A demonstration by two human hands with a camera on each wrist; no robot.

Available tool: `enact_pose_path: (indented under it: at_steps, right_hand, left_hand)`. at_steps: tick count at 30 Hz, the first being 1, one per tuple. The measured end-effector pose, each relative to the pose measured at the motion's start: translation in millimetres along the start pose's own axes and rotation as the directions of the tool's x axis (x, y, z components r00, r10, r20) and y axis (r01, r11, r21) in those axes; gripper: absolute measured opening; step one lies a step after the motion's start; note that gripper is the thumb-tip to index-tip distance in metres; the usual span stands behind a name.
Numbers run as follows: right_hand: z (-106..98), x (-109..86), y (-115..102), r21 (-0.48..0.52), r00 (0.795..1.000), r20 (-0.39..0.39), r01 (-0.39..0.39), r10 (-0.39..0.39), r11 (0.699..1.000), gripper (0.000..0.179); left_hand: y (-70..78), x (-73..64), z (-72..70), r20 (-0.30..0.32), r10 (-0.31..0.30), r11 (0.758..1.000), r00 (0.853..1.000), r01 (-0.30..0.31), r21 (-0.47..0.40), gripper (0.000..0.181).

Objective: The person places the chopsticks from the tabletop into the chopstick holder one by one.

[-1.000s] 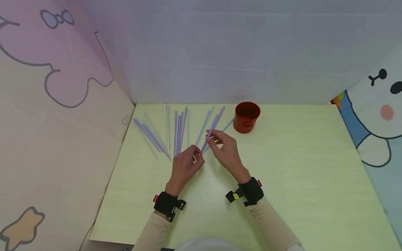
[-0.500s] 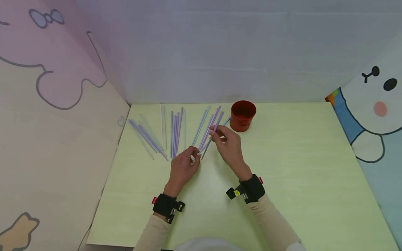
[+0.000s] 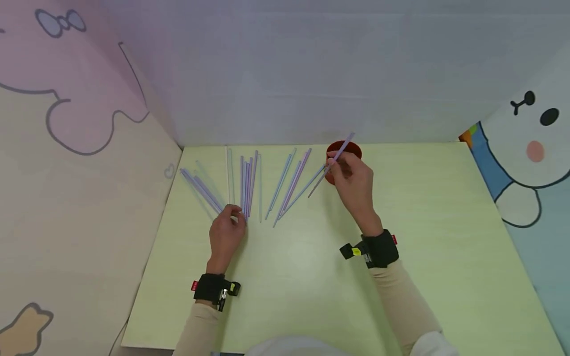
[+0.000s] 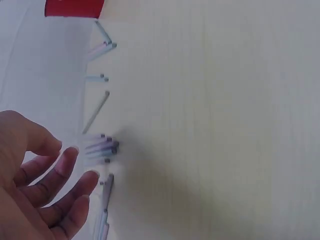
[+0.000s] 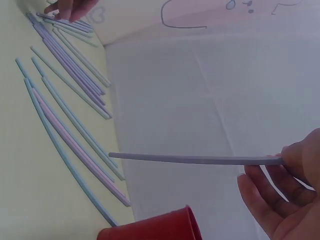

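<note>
Right hand: pinches purple straw around mid-length, probably for balance
Left hand: fingers apart, holding nothing, near left straws
Red cup: far side

Tabletop, pale yellow-green. Backdrop, lilac-grey, lightly creased. Left wall, beige, printed with pink cartoon figure. Right wall, printed with white cartoon face.

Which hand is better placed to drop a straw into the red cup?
Likely the right hand: it pinches a purple straw near the red cup. The left hand holds nothing, farther off by other straws.
</note>
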State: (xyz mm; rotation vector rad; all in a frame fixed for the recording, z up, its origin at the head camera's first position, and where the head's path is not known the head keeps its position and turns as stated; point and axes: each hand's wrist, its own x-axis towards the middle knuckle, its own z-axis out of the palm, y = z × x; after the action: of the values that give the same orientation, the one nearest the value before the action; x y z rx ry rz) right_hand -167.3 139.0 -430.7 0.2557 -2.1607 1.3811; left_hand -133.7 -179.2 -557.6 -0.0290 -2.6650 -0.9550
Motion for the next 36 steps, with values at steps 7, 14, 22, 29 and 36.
enact_pose_path:
  at_steps: [7,14,22,29,36]
  right_hand:
    - [-25,16.2,-16,0.001,0.992,-0.125,-0.006,0.006,1.000,0.016]
    - [-44,29.0,-2,-0.011,0.966,-0.256,0.018,-0.020,1.000,0.014]
    - [-55,39.6,22,0.009,0.942,-0.335,-0.030,0.031,1.000,0.014]
    - [-56,40.2,10,0.018,0.932,-0.359,-0.039,0.043,0.999,0.015]
    - [-55,37.7,0,-0.004,0.930,-0.359,-0.085,0.078,0.996,0.016]
  left_hand:
    - [-33.3,1.4,-16.4,-0.091,-0.105,0.993,0.990,0.109,0.037,0.014]
    - [-59.0,0.9,-21.2,-0.102,-0.229,0.969,0.968,0.236,0.073,0.022]
    - [-63.7,8.8,-21.1,-0.099,-0.260,0.958,0.961,0.269,0.100,0.024]
    - [-63.1,15.0,-21.6,-0.102,-0.301,0.937,0.948,0.314,0.152,0.025]
    - [-67.0,20.1,-27.9,-0.100,-0.388,0.889,0.916,0.401,0.220,0.028]
